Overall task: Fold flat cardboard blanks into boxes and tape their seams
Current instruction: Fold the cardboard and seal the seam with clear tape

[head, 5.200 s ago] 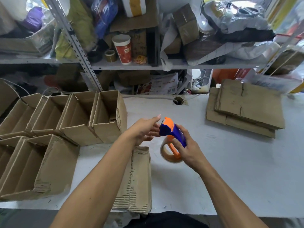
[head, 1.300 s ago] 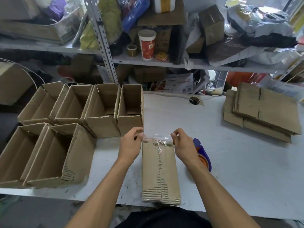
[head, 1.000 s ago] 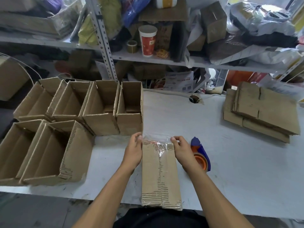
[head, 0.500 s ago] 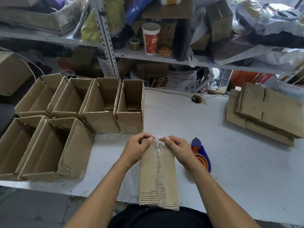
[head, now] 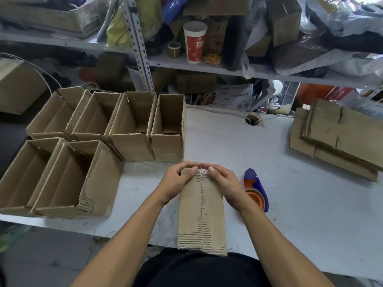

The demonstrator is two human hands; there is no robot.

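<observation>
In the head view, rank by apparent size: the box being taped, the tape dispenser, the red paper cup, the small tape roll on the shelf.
1. box being taped
2. tape dispenser, nearer the camera than the cup, so unsure
3. red paper cup
4. small tape roll

The far end of the box (head: 200, 210) is covered by both hands, and part of the tape dispenser (head: 256, 189) is hidden behind the right hand (head: 224, 183).

The tape dispenser (head: 256, 189), earlier held in the right hand (head: 224, 184), now lies on the table (head: 310, 204) beside the box (head: 201, 212). Both hands have closed in from the box's far corners; the left hand (head: 176, 181) and right now nearly meet, apparently pressing clear tape (head: 200, 177) over the seam.
</observation>
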